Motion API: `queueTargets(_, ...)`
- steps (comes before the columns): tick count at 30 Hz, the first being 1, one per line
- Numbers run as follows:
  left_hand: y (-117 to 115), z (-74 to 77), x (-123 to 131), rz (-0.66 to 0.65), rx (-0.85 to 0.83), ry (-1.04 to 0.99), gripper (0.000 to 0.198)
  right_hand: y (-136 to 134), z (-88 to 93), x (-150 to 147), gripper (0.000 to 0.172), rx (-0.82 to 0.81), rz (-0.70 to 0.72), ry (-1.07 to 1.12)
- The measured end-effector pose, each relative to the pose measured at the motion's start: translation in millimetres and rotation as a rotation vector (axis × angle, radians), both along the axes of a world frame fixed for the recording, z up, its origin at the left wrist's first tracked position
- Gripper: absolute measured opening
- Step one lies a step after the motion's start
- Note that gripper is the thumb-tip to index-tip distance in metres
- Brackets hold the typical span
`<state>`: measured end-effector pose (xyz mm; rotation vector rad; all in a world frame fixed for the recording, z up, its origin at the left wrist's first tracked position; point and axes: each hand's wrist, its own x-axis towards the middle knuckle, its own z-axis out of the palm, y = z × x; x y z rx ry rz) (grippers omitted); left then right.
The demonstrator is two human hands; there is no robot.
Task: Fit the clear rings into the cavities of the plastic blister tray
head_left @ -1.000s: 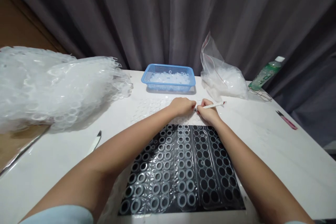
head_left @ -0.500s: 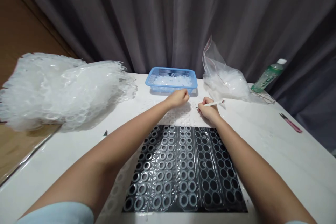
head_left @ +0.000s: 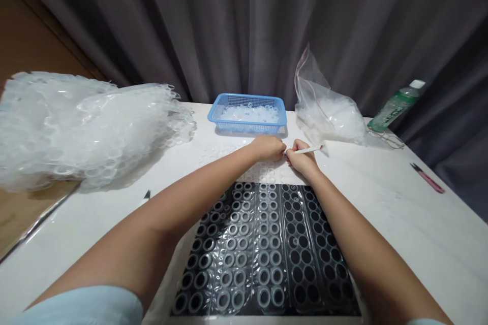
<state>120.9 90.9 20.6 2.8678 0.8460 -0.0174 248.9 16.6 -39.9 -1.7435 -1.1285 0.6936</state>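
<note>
My left hand is closed, its fingertips pinched close to the tip of the tool in my right hand; anything between them is too small to make out. My right hand grips a slim white pen-like tool, its dark tip pointing left. Both hands are over clear plastic ring sheets on the white table. Nearer to me lies a black sheet under clear strips with rows of round pockets; pale rings sit in the left and middle rows. Just beyond my hands is a blue basket of small translucent pieces.
A big heap of clear plastic ring sheets covers the table's left side. At the back right stand a zip bag of translucent pieces and a leaning green-labelled bottle. Pink-handled snips lie at the right. A grey curtain hangs behind.
My left hand has moved right and slightly down, from in front of the basket to the tool's tip. My right hand keeps its grip on the tool. The view has shifted slightly.
</note>
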Motion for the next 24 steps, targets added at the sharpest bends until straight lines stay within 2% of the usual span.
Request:
queueTargets(6, 29, 8.7, -1, 0.207, 0.005, -0.102, 0.032, 2, 0.6, -1, 0.014, 0.003, -0.011, 0.023)
queueTargets(9, 34, 9.1, 1, 0.247, 0.019, -0.126, 0.032, 6, 2.0, -2, 0.014, 0.037, -0.037, 0.094)
queueTargets(15, 21, 2.3, 7, 0.119, -0.016, -0.078, 0.022, 13, -1.0, 0, 0.015, 0.033, -0.06, 0.155)
queueTargets(18, 17, 1.8, 6, 0.053, -0.044, -0.068, 0.026, 15, -5.0, 1, 0.014, 0.032, -0.039, 0.123)
queueTargets(22, 17, 2.2, 3, 0.051, -0.045, -0.092, 0.042, 15, -6.2, 1, 0.015, 0.037, -0.037, 0.102)
queueTargets(24, 17, 1.6, 3, 0.006, -0.034, -0.054, 0.039, 14, -4.2, 0, 0.015, 0.033, -0.037, 0.117)
